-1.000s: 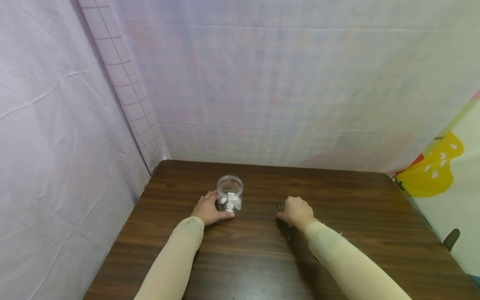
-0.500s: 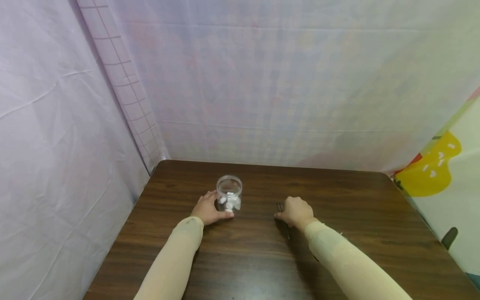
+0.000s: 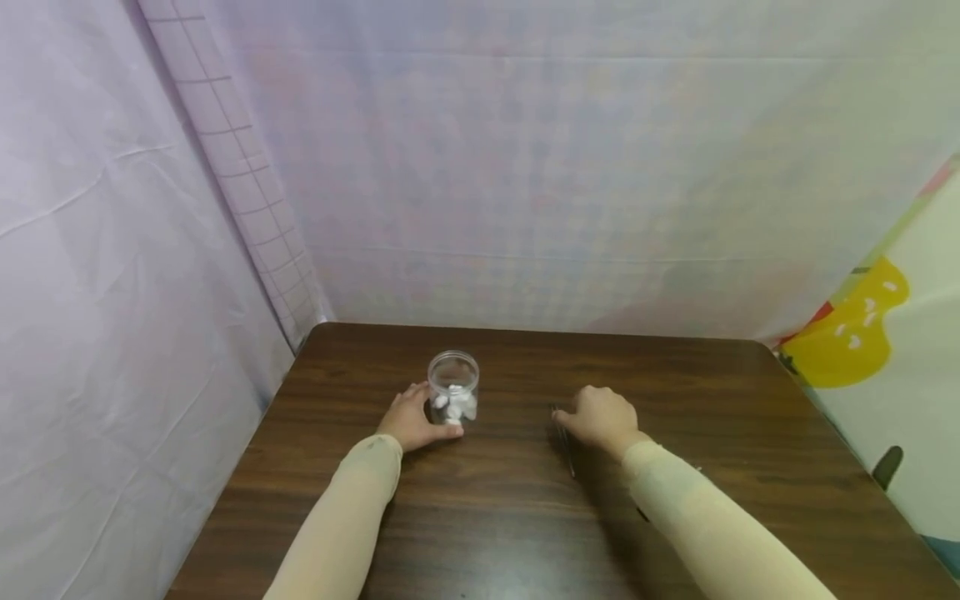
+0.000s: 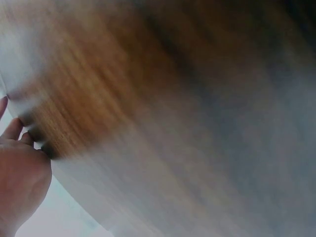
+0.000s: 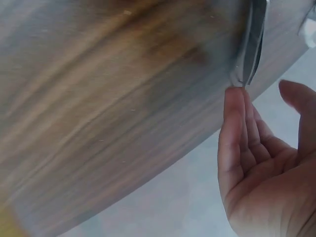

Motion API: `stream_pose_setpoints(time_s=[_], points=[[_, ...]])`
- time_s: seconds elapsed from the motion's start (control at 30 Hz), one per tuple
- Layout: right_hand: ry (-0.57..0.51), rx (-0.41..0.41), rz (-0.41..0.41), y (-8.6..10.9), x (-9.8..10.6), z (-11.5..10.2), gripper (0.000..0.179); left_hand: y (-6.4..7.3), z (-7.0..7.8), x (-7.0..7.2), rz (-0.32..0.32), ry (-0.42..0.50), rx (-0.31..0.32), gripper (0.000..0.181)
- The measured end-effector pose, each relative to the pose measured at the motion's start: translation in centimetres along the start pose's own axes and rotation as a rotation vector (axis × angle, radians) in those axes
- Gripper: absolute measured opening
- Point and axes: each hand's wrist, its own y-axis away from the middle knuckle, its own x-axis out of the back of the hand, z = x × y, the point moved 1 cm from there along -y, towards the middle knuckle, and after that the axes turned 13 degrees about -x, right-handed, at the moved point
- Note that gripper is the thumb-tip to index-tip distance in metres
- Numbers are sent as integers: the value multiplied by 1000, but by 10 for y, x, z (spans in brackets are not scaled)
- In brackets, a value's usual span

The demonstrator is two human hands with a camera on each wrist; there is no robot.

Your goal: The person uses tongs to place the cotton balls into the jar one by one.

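A clear, lidless jar (image 3: 475, 385) stands upright on the table, with several white cotton-like pieces (image 3: 459, 405) inside. My left hand (image 3: 412, 423) holds it from the left, thumb at the front and fingers around the side. In the left wrist view, part of that hand (image 4: 22, 173) shows at the left edge, and the jar cannot be made out. Metal tweezers (image 3: 567, 457) lie on the tabletop by my right hand (image 3: 600, 419). From the right wrist, the straight fingertips of this hand (image 5: 269, 182) meet one end of the tweezers (image 5: 255, 44), while the thumb stands apart.
The brown wood-grain table (image 3: 480, 517) has rounded far corners. Pale curtains (image 3: 525, 192) hang behind it and on the left. At the right is a white sheet with a yellow print (image 3: 851, 342).
My right hand has shifted slightly right relative to the tweezers, and its thumb has come away from them. The left hand stays at the jar; the head view has turned a little.
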Motion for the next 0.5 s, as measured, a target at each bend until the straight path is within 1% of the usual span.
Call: stream_pose_setpoints(time_s=[0.07, 0.17, 0.33, 0.4, 0.5], points=[[-8, 27, 43, -1, -1, 2, 40, 1, -3, 3, -1, 4, 2, 102], [-30, 50, 79, 0, -5, 6, 47, 4, -7, 7, 3, 12, 9, 104], [-70, 83, 70, 1, -10, 18, 60, 7, -15, 12, 1, 19, 35, 109], [-82, 102, 69, 2, -11, 25, 64, 9, -17, 15, -4, 14, 42, 106], [-87, 115, 75, 2, -10, 37, 71, 13, -17, 26, -10, 17, 53, 95]])
